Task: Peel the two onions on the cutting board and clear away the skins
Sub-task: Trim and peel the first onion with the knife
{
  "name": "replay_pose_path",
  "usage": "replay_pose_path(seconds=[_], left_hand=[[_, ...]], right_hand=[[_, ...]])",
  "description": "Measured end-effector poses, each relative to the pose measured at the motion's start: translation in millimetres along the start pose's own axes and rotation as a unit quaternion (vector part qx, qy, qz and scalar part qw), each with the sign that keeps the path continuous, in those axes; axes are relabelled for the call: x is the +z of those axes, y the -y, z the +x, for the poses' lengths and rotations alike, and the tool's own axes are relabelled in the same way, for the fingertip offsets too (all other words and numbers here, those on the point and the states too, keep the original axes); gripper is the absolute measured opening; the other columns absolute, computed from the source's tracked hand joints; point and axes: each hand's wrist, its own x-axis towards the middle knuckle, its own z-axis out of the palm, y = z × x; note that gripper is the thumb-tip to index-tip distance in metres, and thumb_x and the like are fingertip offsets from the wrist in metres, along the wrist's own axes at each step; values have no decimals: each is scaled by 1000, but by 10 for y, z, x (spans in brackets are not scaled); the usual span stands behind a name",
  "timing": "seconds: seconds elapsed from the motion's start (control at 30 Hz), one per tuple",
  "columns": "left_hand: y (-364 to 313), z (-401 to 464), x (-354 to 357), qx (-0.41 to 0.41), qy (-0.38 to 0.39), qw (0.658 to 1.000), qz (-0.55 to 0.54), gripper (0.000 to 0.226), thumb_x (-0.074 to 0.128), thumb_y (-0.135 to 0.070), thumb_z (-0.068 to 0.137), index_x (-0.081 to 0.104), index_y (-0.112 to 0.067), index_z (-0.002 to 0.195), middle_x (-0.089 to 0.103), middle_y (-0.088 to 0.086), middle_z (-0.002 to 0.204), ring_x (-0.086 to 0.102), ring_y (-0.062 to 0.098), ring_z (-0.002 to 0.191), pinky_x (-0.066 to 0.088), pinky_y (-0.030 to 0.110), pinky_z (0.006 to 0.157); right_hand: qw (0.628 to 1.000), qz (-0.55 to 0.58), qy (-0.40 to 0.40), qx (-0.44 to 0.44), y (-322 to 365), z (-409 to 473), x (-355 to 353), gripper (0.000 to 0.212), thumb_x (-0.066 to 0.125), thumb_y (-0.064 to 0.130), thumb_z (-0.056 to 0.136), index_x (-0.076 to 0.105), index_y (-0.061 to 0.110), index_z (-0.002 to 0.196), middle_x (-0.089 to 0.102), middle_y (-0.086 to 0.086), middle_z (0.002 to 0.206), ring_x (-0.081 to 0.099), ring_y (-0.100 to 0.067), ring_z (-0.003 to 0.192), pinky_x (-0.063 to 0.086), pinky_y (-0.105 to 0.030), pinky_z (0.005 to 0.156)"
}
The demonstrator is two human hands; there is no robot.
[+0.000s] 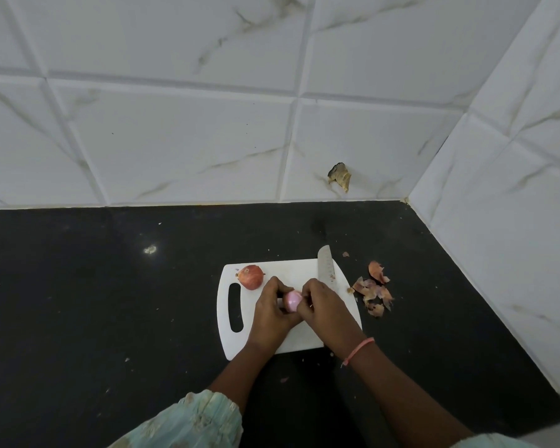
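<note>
Both hands meet over the white plastic cutting board with a slot handle point(236, 347): the left hand point(272, 310) curls its fingers round a small pale-pink peeled onion point(292, 300), and the right hand point(320, 307) closes on the same onion from the other side, fingertips pinched at its top end as if working loose a last bit of skin. The second onion, round and still in its reddish-brown papery skin point(250, 277), sits near the board's far left corner, well apart from the hands. A steel-bladed kitchen knife point(324, 263) lies on the board's far right edge, its tip past the rim and its handle hidden under the right hand; a quick pull of that hand could, I judge, knock the blade or drag a knuckle along it. A heap of dry brown-pink onion skins point(374, 294) lies on the black speckled stone countertop point(110, 302) just beside the board; being light, the skins could scatter with a sweep of the arm. The smooth peeled onion may slip from the fingers. No bowl, bin or other container is in view, so nothing shows where the skins will go.
</note>
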Motion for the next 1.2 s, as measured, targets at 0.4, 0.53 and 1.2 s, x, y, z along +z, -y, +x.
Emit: replay_pose_path(seconds=[0.4, 0.53, 1.2], left_hand=[[43, -2, -24, 1, 8, 1000, 0, 48, 90, -21, 67, 50, -14, 93, 64, -2, 93, 63, 16, 89, 57, 32, 74], [61, -4, -22, 4, 9, 1000, -13, 52, 92, -23, 65, 49, -15, 93, 63, 0, 97, 65, 16, 102, 58, 31, 77], [-63, 2, -32, -9, 37, 997, -70, 41, 61, -37, 93, 52, -26, 131, 61, -11, 127, 63, 9, 110, 55, 25, 89]], right_hand=[[976, 194, 21, 97, -120, 60, -13, 7, 59, 17, 90, 58, 12, 86, 62, -4, 82, 55, -9, 73, 45, -12, 61], [966, 218, 18, 135, -125, 78, -23, 6, 57, 17, 90, 60, 13, 87, 64, -1, 83, 57, -11, 78, 44, -15, 63], [985, 41, -167, -21, -18, -31, -19, 13, 57, 2, 91, 56, 15, 90, 55, 6, 97, 52, 1, 86, 40, -7, 81]])
